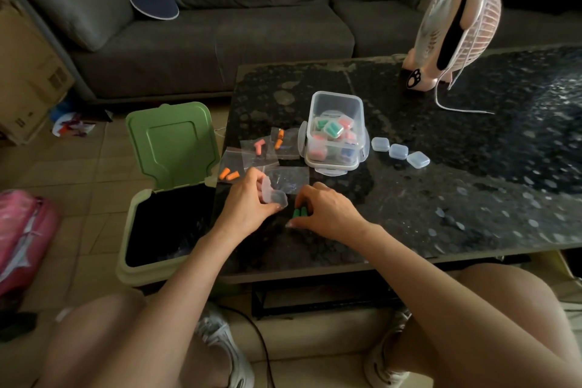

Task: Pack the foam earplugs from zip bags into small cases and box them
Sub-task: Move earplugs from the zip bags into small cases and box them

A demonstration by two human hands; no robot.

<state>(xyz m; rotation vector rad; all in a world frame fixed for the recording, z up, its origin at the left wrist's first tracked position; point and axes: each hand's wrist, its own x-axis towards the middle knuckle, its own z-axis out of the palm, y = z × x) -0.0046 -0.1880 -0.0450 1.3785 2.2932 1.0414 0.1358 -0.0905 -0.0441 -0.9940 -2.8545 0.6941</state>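
Note:
My left hand (248,198) holds an opened small clear case (274,194) just above the dark table (441,186). Right beside it, my right hand (324,209) pinches a pair of green earplugs (299,212) against the tabletop. An empty zip bag (289,178) lies behind the hands. Further back lie zip bags with pink earplugs (259,147) and orange earplugs (278,139), and one bag with orange earplugs (229,174) at the table's left edge. The clear storage box (335,129) holds several filled cases. Three closed empty cases (398,151) sit in a row to its right.
A green-lidded waste bin (170,186) stands open on the floor left of the table. A pink desk fan (456,25) with a trailing cord stands at the table's back. A grey sofa (220,9) with a visor cap lies beyond. My knees are below the table's front edge.

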